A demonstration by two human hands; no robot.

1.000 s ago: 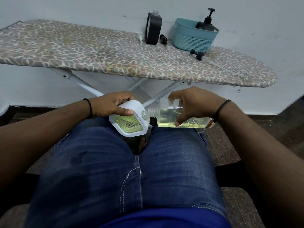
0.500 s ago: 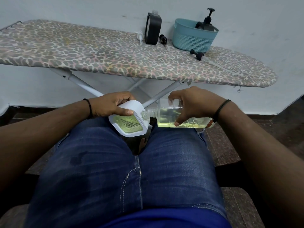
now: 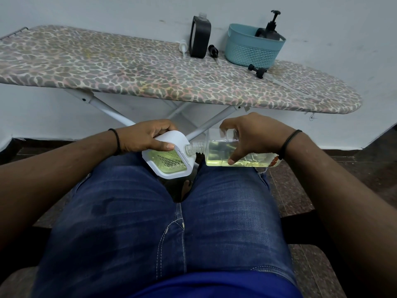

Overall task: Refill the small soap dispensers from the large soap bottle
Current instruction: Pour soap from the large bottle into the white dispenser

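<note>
A seated person pours yellow-green liquid soap over their lap; the right hand (image 3: 255, 136) grips a clear soap bottle (image 3: 236, 150) laid almost level, fingers wrapped over the top and thumb tip pressed to its near face, while the left hand (image 3: 146, 137) closes around a white dispenser (image 3: 169, 157), thumb flat on its upper face; the dispenser's window shows soap already inside. The bottle's threaded neck (image 3: 193, 148) meets the dispenser's upper right corner, just above the gap between the knees; whether soap is flowing cannot be told. The pour looks part done; doing it well likely means raising the bottle's base slowly, keeping the neck seated in the opening, holding the dispenser tilted toward it, and watching the window so the level stops short of the rim. Both containers hang past the jeans (image 3: 163, 222) with only floor below, so a drip would land on denim or tiles; open room lies to either side, though the white legs of the ironing board (image 3: 129, 69) cross close behind the hands. On the board, well apart, stand a black dispenser bottle (image 3: 200, 40) with its top off, loose pump heads, and a teal basket (image 3: 247, 50) holding a black pump bottle (image 3: 271, 32).
</note>
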